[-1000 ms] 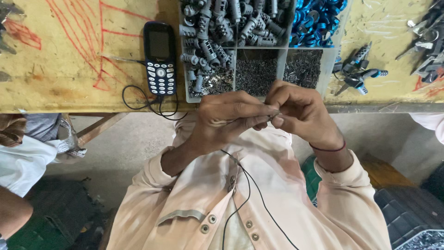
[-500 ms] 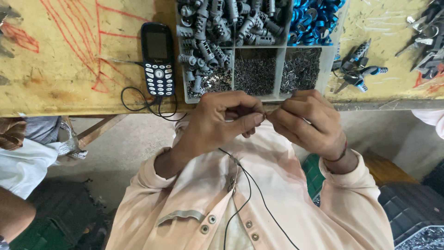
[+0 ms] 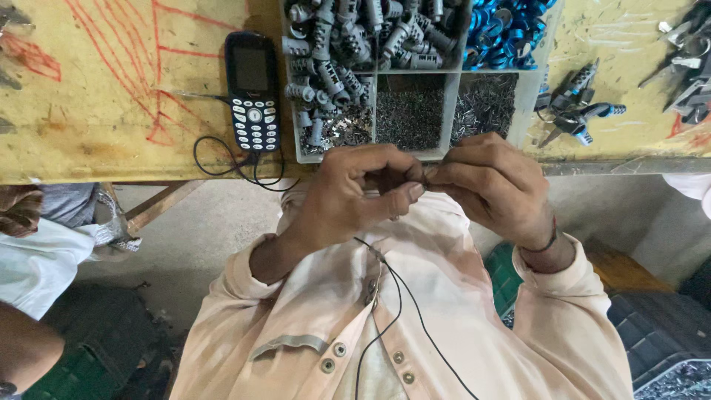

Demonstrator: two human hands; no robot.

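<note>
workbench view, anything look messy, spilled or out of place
A few things. Blue-handled pliers lie loose in a heap on the yellow bench beside the parts tray, not in it. Red scribbles mark the bench top. The phone sits near the edge, its black cable looping over it. Nothing looks spilled.

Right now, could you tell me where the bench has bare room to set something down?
Bare bench lies left of the phone, and between the tray and pliers. The tray is full; tools crowd the right edge; both hands block its front.
</note>
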